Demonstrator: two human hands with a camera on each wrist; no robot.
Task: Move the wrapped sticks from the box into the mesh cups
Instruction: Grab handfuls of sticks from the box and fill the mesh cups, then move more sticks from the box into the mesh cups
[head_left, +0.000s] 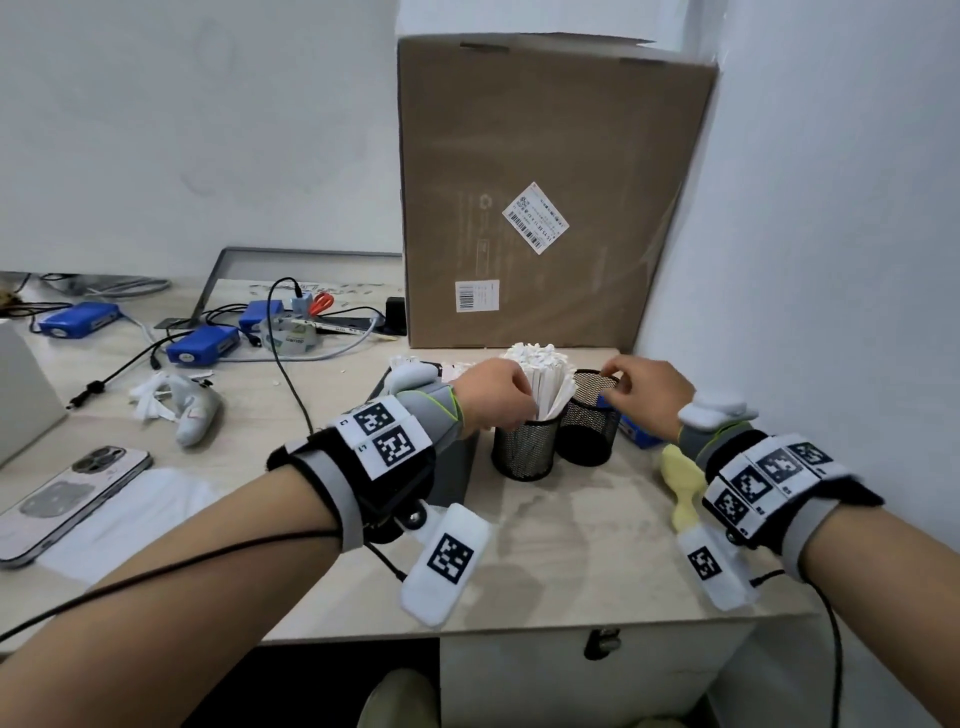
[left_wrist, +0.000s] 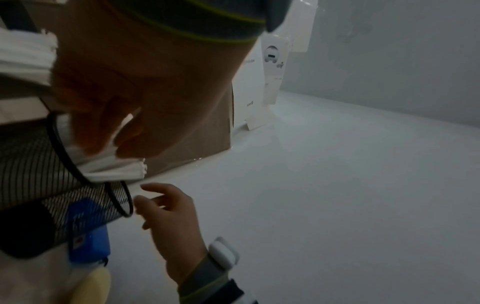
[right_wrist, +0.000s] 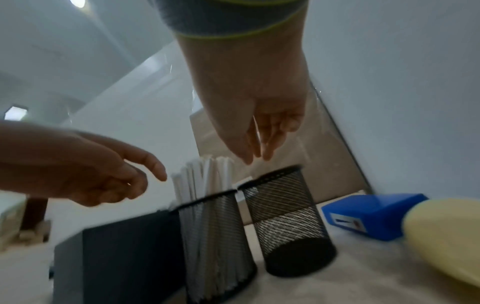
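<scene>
Two hands hover: our left hand (head_left: 493, 392) curls round sticks (head_left: 545, 374) in the left cup (head_left: 524, 449); our right hand (head_left: 649, 395), fingers loose, hangs above the right cup (head_left: 589, 431). We count two cups beside one box (right_wrist: 116, 253).

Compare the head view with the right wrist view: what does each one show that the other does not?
Only the head view shows the large cardboard box, the phone and the cables.

Only the right wrist view shows the second mesh cup empty down to its base, and the right hand empty, fingers straight, above it.

Both show the full mesh cup of wrapped sticks, the left hand and the blue box.
</scene>
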